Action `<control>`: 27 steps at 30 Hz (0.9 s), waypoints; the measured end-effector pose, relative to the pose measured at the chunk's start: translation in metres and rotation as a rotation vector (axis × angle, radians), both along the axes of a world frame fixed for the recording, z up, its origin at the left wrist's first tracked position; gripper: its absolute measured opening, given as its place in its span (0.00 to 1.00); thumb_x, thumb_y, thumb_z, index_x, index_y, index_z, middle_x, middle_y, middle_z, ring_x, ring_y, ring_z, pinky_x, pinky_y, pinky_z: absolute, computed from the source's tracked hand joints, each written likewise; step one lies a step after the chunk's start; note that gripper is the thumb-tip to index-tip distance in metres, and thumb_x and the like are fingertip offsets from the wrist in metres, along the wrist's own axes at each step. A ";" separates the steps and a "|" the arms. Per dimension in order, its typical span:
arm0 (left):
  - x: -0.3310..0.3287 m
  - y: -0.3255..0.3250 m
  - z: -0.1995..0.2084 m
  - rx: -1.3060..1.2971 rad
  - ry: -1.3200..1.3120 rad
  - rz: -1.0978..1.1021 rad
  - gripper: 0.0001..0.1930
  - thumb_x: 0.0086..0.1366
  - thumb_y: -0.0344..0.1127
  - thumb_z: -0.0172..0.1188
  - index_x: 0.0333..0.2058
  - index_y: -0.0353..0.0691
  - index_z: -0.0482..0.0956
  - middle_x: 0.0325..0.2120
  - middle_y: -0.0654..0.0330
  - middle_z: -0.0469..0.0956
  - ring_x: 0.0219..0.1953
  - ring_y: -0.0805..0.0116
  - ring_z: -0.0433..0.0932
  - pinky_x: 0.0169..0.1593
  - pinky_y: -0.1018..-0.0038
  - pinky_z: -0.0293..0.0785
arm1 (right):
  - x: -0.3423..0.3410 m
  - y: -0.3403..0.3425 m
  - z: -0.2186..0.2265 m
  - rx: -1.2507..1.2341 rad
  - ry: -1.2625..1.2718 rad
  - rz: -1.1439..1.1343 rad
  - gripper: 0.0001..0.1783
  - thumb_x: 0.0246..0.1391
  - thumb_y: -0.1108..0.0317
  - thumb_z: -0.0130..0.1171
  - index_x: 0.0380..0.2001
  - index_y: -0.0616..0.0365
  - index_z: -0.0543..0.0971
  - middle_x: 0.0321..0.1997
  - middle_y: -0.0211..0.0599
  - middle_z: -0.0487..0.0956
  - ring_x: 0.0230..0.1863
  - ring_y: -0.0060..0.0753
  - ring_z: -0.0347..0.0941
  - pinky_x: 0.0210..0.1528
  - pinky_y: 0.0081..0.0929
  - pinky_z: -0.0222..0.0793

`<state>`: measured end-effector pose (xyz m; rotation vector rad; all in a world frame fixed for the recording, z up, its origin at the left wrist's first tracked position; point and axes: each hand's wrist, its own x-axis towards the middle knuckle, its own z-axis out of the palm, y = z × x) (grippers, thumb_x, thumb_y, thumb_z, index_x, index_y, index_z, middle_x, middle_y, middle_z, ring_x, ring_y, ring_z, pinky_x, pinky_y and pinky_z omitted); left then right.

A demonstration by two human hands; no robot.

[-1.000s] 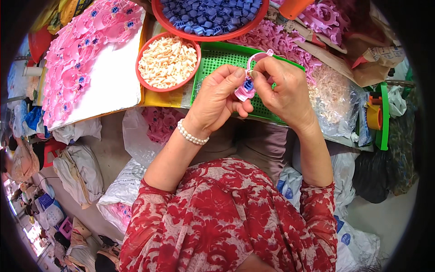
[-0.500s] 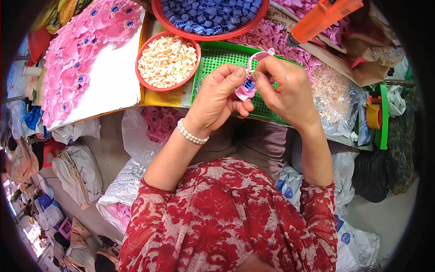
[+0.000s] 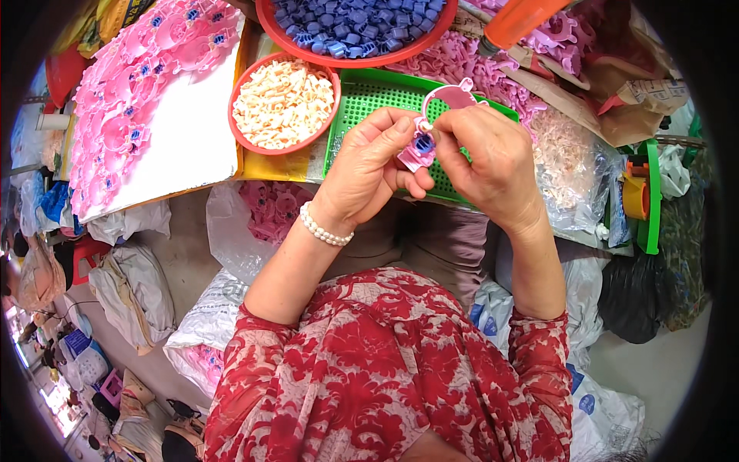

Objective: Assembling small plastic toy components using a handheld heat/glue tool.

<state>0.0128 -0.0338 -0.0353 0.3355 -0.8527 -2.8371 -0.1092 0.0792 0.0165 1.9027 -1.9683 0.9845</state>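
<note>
Over the green perforated tray (image 3: 362, 100), my left hand (image 3: 366, 158) is closed on a pink plastic part (image 3: 416, 158). A blue piece (image 3: 423, 143) sits in that part, and its curved pink band (image 3: 454, 95) arches up behind my fingers. My right hand (image 3: 496, 162) is closed too, thumb and forefinger pinched at a small cream piece (image 3: 425, 125) near the base of the band. Whether the cream piece is fully seated I cannot tell, since the fingertips partly cover it. A white beaded bracelet circles my left wrist.
Beyond the tray stand a red bowl of cream pieces (image 3: 283, 104) and a red basin of blue pieces (image 3: 358, 27). A white board (image 3: 196, 131) at left bears many pink parts with blue inserts. Loose pink parts (image 3: 462, 58) lie behind; an orange tool (image 3: 523, 19) hangs at upper right.
My right hand has turned slightly and its knuckles have dropped, showing more of the pink band. The orange tool has shifted up and to the left. My left hand keeps its hold.
</note>
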 end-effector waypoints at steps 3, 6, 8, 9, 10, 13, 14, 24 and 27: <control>-0.001 0.000 0.001 -0.006 -0.006 -0.006 0.12 0.67 0.39 0.50 0.41 0.36 0.69 0.29 0.57 0.76 0.21 0.69 0.78 0.22 0.79 0.77 | 0.000 0.001 -0.001 -0.002 -0.018 -0.012 0.08 0.38 0.77 0.59 0.21 0.59 0.69 0.19 0.38 0.70 0.22 0.42 0.70 0.24 0.33 0.66; -0.001 0.000 0.001 -0.020 -0.018 -0.003 0.12 0.67 0.39 0.50 0.41 0.36 0.69 0.29 0.58 0.75 0.21 0.70 0.78 0.21 0.79 0.77 | -0.002 0.002 0.000 0.032 -0.057 -0.051 0.07 0.40 0.76 0.58 0.21 0.58 0.69 0.20 0.39 0.71 0.22 0.42 0.70 0.24 0.34 0.66; 0.000 0.000 0.001 -0.029 -0.024 0.005 0.11 0.67 0.39 0.50 0.40 0.36 0.69 0.28 0.58 0.75 0.21 0.70 0.78 0.21 0.79 0.77 | -0.002 0.003 0.003 0.106 -0.069 -0.053 0.06 0.41 0.79 0.57 0.24 0.61 0.71 0.21 0.39 0.73 0.22 0.41 0.71 0.25 0.32 0.66; -0.001 0.000 0.001 -0.023 -0.029 0.005 0.11 0.67 0.39 0.51 0.40 0.36 0.69 0.28 0.58 0.75 0.21 0.71 0.78 0.21 0.79 0.77 | -0.002 0.003 0.003 0.109 -0.067 -0.056 0.06 0.41 0.79 0.57 0.24 0.61 0.71 0.21 0.39 0.73 0.22 0.41 0.71 0.25 0.32 0.66; -0.001 0.000 0.001 -0.018 -0.034 0.006 0.11 0.66 0.38 0.51 0.40 0.36 0.69 0.27 0.59 0.75 0.21 0.71 0.78 0.21 0.79 0.77 | -0.002 0.004 0.002 0.133 -0.091 -0.078 0.05 0.41 0.79 0.56 0.24 0.61 0.71 0.21 0.40 0.72 0.22 0.41 0.71 0.25 0.32 0.65; -0.001 0.002 0.003 -0.027 -0.052 0.007 0.11 0.66 0.38 0.52 0.39 0.36 0.69 0.27 0.59 0.75 0.20 0.71 0.77 0.20 0.79 0.77 | -0.001 0.004 0.004 0.161 -0.150 -0.111 0.03 0.43 0.78 0.54 0.24 0.61 0.70 0.21 0.41 0.72 0.22 0.42 0.71 0.24 0.32 0.64; -0.001 0.002 0.004 -0.027 -0.053 0.007 0.11 0.66 0.38 0.52 0.39 0.36 0.69 0.27 0.59 0.75 0.20 0.71 0.77 0.20 0.79 0.77 | 0.000 0.004 0.005 0.168 -0.184 -0.124 0.02 0.44 0.78 0.53 0.23 0.62 0.70 0.20 0.42 0.72 0.22 0.43 0.71 0.24 0.33 0.64; -0.004 0.003 0.004 -0.069 -0.101 0.021 0.11 0.66 0.38 0.52 0.38 0.36 0.69 0.26 0.59 0.74 0.18 0.71 0.77 0.18 0.80 0.75 | -0.005 -0.003 0.004 0.302 -0.355 -0.219 0.06 0.46 0.72 0.49 0.22 0.66 0.70 0.17 0.45 0.70 0.19 0.44 0.69 0.24 0.33 0.62; -0.006 0.002 0.002 -0.085 -0.130 0.011 0.11 0.66 0.39 0.52 0.38 0.36 0.69 0.25 0.59 0.74 0.18 0.71 0.76 0.18 0.80 0.75 | -0.013 -0.005 0.000 0.306 -0.402 -0.183 0.08 0.46 0.71 0.48 0.21 0.67 0.70 0.16 0.44 0.70 0.18 0.36 0.69 0.23 0.30 0.62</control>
